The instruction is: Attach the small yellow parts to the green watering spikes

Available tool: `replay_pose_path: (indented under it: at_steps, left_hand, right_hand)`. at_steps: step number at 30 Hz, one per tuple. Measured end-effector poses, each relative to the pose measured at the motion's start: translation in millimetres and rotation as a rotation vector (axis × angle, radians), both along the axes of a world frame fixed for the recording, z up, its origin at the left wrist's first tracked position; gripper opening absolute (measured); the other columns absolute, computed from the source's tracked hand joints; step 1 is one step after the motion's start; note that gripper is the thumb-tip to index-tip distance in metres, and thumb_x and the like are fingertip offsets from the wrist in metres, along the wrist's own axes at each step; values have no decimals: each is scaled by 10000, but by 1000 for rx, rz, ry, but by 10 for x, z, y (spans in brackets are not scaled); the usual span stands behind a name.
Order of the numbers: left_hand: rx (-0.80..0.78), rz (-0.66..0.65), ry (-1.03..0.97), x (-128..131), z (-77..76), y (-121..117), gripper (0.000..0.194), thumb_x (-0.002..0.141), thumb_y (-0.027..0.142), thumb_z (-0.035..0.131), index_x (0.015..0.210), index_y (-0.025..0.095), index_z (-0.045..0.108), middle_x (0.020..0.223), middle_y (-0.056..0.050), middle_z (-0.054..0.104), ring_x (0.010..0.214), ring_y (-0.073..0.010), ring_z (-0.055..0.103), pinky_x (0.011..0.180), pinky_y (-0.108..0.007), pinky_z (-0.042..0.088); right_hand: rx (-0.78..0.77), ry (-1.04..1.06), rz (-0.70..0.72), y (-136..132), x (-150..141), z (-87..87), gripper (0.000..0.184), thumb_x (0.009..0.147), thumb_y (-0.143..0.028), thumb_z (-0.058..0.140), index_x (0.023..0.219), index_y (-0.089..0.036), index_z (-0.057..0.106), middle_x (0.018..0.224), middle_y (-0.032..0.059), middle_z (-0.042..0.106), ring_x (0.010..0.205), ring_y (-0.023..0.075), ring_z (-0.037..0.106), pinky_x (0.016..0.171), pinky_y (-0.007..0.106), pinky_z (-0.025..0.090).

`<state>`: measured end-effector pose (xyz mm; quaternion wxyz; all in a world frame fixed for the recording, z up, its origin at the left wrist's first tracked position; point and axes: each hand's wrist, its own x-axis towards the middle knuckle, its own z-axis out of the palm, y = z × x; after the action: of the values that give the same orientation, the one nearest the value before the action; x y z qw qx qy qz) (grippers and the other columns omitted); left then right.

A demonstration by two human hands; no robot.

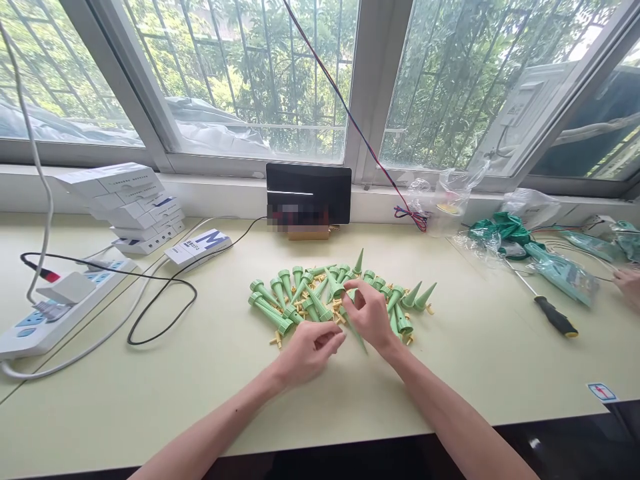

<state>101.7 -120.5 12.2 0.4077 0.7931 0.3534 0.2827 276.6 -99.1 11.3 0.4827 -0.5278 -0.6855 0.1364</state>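
Observation:
A pile of green plastic watering spikes (pixel 270 313), cone-shaped with ribbed caps, lies on the table in front of me, with small yellow valve pieces (pixel 277 340) scattered among them. My right hand (pixel 371 312) is over the pile, thumb and forefinger closed on the wide end of a green watering spike (pixel 334 285) whose tip points up and away. At the pile's near edge, my left hand (pixel 307 352) has its fingers pinched together; whatever is between them is hidden or too small to name. Another spike's thin tip pokes out below the right hand.
A power strip (pixel 65 303) with looping cables and stacked white boxes (pixel 140 207) occupy the left. Behind the pile stands a dark screen (pixel 309 193). To the right lie a screwdriver (pixel 555 315), green bagged items (pixel 563 270) and another person's hand (pixel 627 285).

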Motion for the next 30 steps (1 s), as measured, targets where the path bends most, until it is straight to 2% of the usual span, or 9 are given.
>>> replay_pose_path:
  at_steps: [3, 5, 8, 12, 17, 20, 23, 30]
  left_hand:
    - [-231, 88, -193, -5, 50, 40, 400, 974, 464, 437, 771, 151, 583, 508, 36, 509, 370, -62, 405, 434, -210, 334]
    - [-330, 151, -319, -6, 85, 66, 405, 960, 514, 444, 863, 148, 590, 590, 8, 593, 355, -64, 433, 388, -203, 320]
    - [-407, 217, -430, -14, 121, 96, 395, 933, 538, 494, 853, 156, 554, 575, 13, 590, 348, -66, 424, 361, -197, 310]
    - [-459, 245, -479, -44, 116, 119, 344, 921, 516, 541, 847, 180, 526, 439, 78, 441, 361, -62, 365, 389, -180, 316]
    - [-438, 253, -530, -83, 101, 134, 299, 900, 490, 592, 893, 193, 562, 488, 84, 392, 402, -49, 323, 396, -171, 248]
    - [-360, 231, -529, -91, 105, 131, 281, 905, 471, 593, 990, 204, 576, 496, 82, 414, 407, -60, 343, 412, -187, 286]
    - [-307, 233, -516, -89, 108, 126, 300, 902, 472, 596, 1047, 209, 580, 486, 79, 439, 403, -72, 362, 424, -200, 321]
    - [-294, 253, -509, -84, 101, 124, 307, 893, 488, 602, 1022, 210, 584, 484, 75, 444, 404, -77, 384, 415, -198, 327]
  right_hand:
    - [6, 82, 31, -71, -2, 37, 134, 903, -302, 554, 944, -188, 612, 531, -70, 439, 464, 119, 405, 505, 250, 378]
    - [14, 113, 75, -105, -16, 52, 116, 892, -288, 567, 933, -188, 611, 524, -77, 415, 463, 112, 405, 492, 240, 368]
    - [26, 121, 161, -142, -52, 51, 88, 878, -253, 573, 930, -192, 610, 564, -68, 456, 469, 98, 418, 504, 231, 385]
    - [26, 106, 275, -180, -98, 22, 83, 847, -190, 569, 926, -202, 593, 718, -29, 568, 492, 81, 431, 528, 227, 419]
    - [17, 111, 338, -179, -104, -13, 167, 824, -124, 537, 959, -208, 585, 893, 10, 607, 533, 78, 435, 537, 224, 427]
    - [4, 110, 337, -163, -90, -25, 221, 838, -104, 503, 1011, -216, 582, 960, 23, 615, 551, 78, 450, 543, 219, 441]
    - [7, 105, 326, -154, -81, -33, 238, 861, -96, 484, 1042, -219, 578, 964, 24, 624, 564, 80, 465, 551, 216, 453]
    - [18, 97, 333, -157, -85, -45, 225, 880, -89, 493, 1041, -221, 578, 978, 20, 620, 566, 77, 452, 554, 215, 443]
